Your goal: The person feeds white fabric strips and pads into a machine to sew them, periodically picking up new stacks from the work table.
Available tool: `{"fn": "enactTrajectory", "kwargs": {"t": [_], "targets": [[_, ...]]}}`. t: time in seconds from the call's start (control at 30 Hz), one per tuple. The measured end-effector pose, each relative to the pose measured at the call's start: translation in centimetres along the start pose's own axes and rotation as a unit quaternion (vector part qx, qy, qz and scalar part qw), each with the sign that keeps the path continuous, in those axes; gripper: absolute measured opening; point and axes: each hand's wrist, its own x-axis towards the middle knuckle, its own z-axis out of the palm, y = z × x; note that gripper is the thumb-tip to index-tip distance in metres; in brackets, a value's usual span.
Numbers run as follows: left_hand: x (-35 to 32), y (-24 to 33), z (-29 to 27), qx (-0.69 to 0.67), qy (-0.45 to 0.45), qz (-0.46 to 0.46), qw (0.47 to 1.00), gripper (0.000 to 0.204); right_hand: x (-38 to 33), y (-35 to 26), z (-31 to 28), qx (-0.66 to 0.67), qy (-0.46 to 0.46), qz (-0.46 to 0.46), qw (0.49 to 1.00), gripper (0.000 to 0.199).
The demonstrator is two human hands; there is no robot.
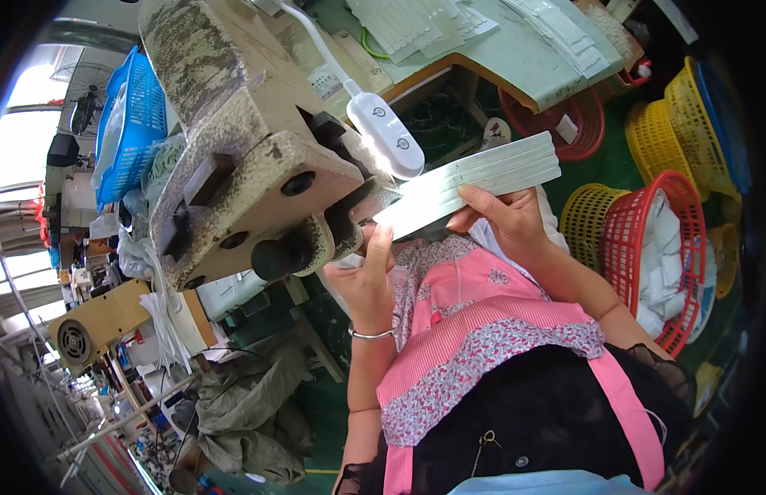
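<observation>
1. Nearest, a pink apron (490, 330) with flowered trim covers the person's front, just below both hands.
2. The left hand (362, 285) pinches the near left corner of a flat, ribbed white piece (490, 172), thumb on top. The fingers beneath are partly hidden.
3. The right hand (515, 223) also pinches the piece, at its near edge around the middle, thumb above and fingers bent below. The piece's right end reaches past this hand, unsupported.
4. The piece slants upward to the right. Its left end lies at the nose of a worn, cream machine head (267, 177); whether they touch, I cannot tell.
5. The machine's black knob (271, 260) stands just left of the left hand, so room is tight on that side.
6. A white lamp (386, 136) hangs close above the piece's left part.
7. Beyond the piece's far edge, a dark gap separates it from the wooden rim of a pale green table (515, 51).
8. To the right, green floor (611, 171) shows between a red tub (596, 136) and a yellow basket (587, 216); a red basket (626, 227) stands beside the latter.
</observation>
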Motion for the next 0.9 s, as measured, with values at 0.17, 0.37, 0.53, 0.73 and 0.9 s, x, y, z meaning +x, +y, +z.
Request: {"fn": "enactTrajectory", "kwargs": {"t": [0.17,0.37,0.53,0.73,0.9], "targets": [[0.0,0.7,0.3,-0.013,0.013,-0.009,1.000,0.011,-0.5,0.3,0.1,0.014,0.009,0.004,1.000,0.017],[0.1,0.7,0.2,-0.015,0.032,-0.002,0.999,0.009,-2.8,2.9,0.2,0.045,0.002,0.003,0.999,0.021],[0.2,0.7,-0.2,-0.030,0.013,0.010,0.999,0.007,-3.9,4.1,0.9,0.060,-0.011,-0.026,0.998,0.023],[0.2,0.4,-0.3,-0.037,0.015,0.009,0.999,0.006,-2.8,3.4,0.5,0.047,-0.010,-0.023,0.999,0.023],[0.2,0.3,-0.4,-0.046,0.008,0.012,0.999,0.006,-2.8,3.4,0.2,0.026,-0.029,-0.028,0.999,0.024]]}}
